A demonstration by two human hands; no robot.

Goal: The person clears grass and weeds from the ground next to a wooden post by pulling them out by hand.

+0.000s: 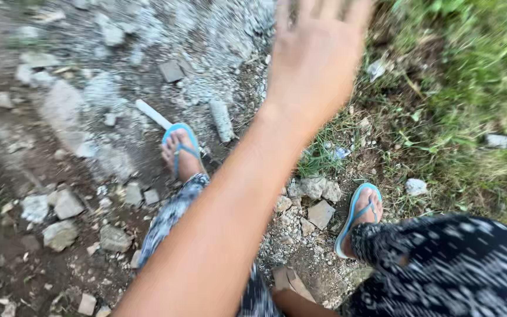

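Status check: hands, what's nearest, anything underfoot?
One hand raised, open, empty; which hand, unclear. Nearest: rubble path and grass verge. Loose stones around both blue sandals.

rubble-strewn dirt ground (60,176), grass (470,88) alongside, daylight

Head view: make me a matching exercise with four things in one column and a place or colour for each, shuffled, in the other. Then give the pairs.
Things:
1. flip-flops
2. outstretched hand
3. grass
4. patterned trousers

Place or colour:
A. green, along the right side
B. light blue, on the feet
C. dark with a pale print, at the bottom of the picture
D. bare, reaching out at the top, holding nothing

Pairs: 1-B, 2-D, 3-A, 4-C. Which of the person's hands it is cannot be told from this view.
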